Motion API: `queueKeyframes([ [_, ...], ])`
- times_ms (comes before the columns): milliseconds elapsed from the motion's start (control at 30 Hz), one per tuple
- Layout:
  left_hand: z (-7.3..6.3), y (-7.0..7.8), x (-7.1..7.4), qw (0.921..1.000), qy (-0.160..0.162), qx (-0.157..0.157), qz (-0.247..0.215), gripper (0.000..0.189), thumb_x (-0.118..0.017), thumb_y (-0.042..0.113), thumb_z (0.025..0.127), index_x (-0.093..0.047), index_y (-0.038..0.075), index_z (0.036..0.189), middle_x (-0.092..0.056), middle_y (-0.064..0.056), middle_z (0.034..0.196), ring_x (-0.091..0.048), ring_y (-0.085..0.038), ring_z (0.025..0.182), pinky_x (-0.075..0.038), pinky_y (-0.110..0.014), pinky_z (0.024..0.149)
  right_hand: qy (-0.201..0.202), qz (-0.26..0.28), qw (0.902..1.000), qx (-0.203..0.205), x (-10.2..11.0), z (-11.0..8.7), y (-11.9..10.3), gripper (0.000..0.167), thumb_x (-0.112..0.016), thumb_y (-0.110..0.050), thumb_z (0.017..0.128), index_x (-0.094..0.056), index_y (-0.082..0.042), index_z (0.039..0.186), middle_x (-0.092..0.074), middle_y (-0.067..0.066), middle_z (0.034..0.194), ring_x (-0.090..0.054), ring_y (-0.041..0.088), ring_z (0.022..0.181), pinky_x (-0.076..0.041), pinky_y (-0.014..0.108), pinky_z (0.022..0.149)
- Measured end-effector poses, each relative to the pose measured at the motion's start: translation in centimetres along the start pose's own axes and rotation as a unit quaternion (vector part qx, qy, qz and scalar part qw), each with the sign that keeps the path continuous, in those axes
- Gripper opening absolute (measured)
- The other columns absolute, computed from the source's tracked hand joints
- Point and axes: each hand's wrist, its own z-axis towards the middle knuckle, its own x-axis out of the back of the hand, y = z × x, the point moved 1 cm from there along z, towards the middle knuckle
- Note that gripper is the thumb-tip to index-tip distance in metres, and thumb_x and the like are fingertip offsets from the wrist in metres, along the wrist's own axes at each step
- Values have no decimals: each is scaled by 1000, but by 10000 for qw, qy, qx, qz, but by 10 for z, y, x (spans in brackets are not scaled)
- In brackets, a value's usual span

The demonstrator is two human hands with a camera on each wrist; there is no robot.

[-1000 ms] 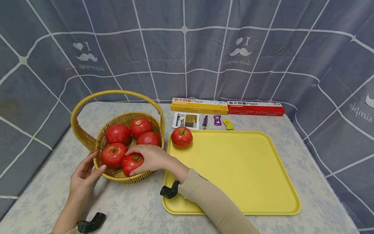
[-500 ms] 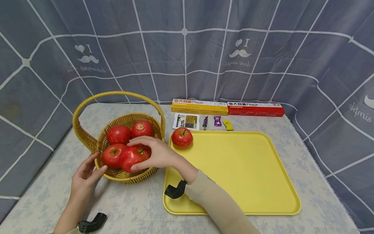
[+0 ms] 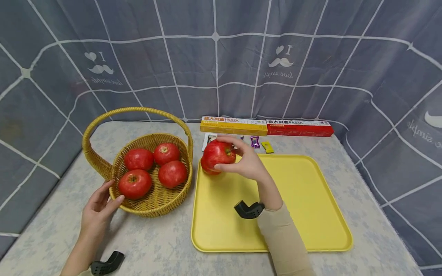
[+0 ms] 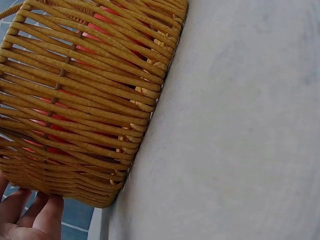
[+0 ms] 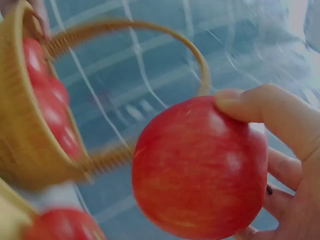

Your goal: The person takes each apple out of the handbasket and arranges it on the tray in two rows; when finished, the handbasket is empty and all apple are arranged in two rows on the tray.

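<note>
My right hand (image 3: 251, 164) grips a red apple (image 3: 216, 156) between thumb and fingers, in the air above the back left corner of the yellow tray (image 3: 279, 214). In the right wrist view that apple (image 5: 200, 170) fills the middle, clear of the basket. Another apple (image 5: 65, 227) sits on the tray, mostly hidden behind the held one in the head view. At left stands a woven basket (image 3: 159, 211) with a tall handle and several apples inside. My left hand (image 3: 98, 209) holds its near left rim, thumb on top; in the left wrist view the fingers (image 4: 49, 215) touch the woven wall.
Behind the tray lie a yellow pasta box (image 3: 235, 126), a red pasta box (image 3: 299, 128), a purple candy (image 3: 254, 142) and a yellow candy (image 3: 267, 147). A white packet (image 3: 206, 141) is partly covered by the held apple. A grey curtain (image 3: 193, 61) hangs at the back.
My right hand has lifted an apple out of the basket's near right side and carried it right, over the tray. The left hand stays at the basket rim.
</note>
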Motion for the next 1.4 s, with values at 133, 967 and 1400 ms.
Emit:
queueKeyframes([
  [133, 0, 0, 0, 10000, 11, -35, -56, 58, -61, 0, 89, -41, 12, 142, -26, 0, 152, -14, -12, 141, -22, -14, 106, 378, -328, 9972, -550, 34, -4, 14, 66, -82, -15, 72, -54, -17, 132, -48, 1, 134, -46, 25, 116, -46, 46, 91],
  [967, 1, 0, 0, 10000, 7, 48, -6, 60, -62, 1, 89, -39, 13, 143, -21, -1, 154, -14, -12, 141, -28, -11, 102, 506, -897, 9657, -2382, 83, -23, 97, 77, -81, -15, 72, -44, -10, 140, -40, 16, 141, -39, 37, 124, -40, 51, 98],
  [1400, 1, 1, 1, 10000, -30, -28, -29, 59, -61, 0, 89, -40, 12, 143, -21, -1, 154, -14, -13, 141, -26, -12, 104, 351, -995, 9580, -2665, 85, -24, 105, 80, -82, -17, 71, -42, -9, 140, -41, 19, 138, -40, 38, 122, -38, 51, 100],
])
